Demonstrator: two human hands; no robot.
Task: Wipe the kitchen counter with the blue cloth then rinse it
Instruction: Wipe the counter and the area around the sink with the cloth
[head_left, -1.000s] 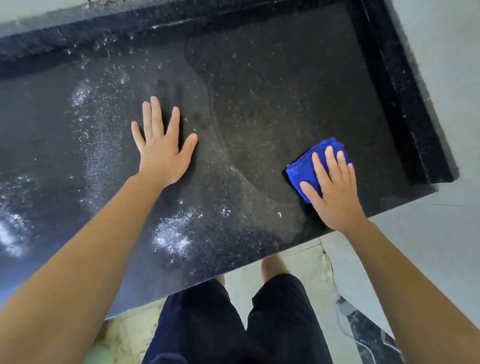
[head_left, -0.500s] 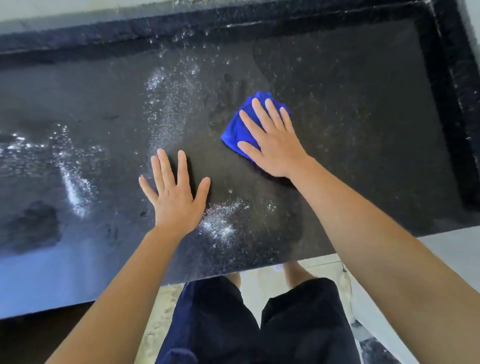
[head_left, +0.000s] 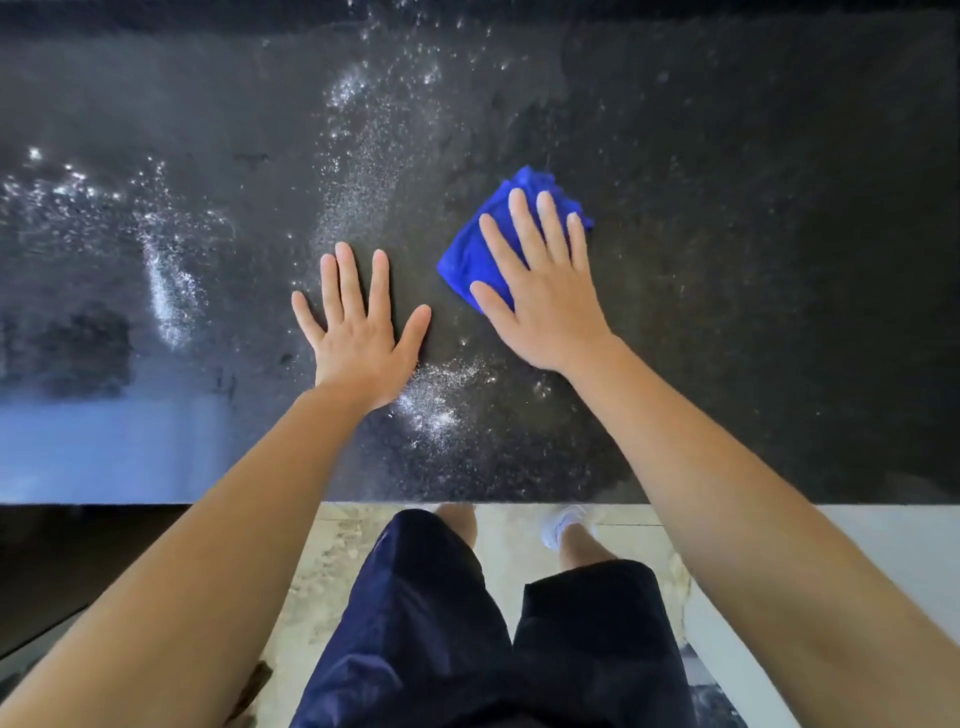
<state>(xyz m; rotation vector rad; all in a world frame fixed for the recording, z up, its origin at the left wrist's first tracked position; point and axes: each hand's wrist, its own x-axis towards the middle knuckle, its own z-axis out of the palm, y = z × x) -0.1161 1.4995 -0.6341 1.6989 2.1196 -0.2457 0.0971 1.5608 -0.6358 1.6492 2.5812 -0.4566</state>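
A folded blue cloth (head_left: 470, 249) lies on the black speckled kitchen counter (head_left: 753, 260). My right hand (head_left: 540, 291) presses flat on top of the cloth, fingers spread, covering most of it. My left hand (head_left: 353, 332) rests flat on the counter just left of the cloth, fingers apart, holding nothing. White powdery patches (head_left: 431, 395) lie between and below the two hands, and more streak up the counter (head_left: 363, 130) behind the left hand.
More white residue (head_left: 171, 291) spreads over the counter's left part. The counter's front edge (head_left: 467, 501) runs across the lower middle, with tiled floor (head_left: 332, 561) and my legs in dark shorts below. A dark raised back edge (head_left: 208, 15) borders the top.
My right hand has swept the cloth from the counter's right front corner leftward to beside my left hand. The view has shifted left along the counter.
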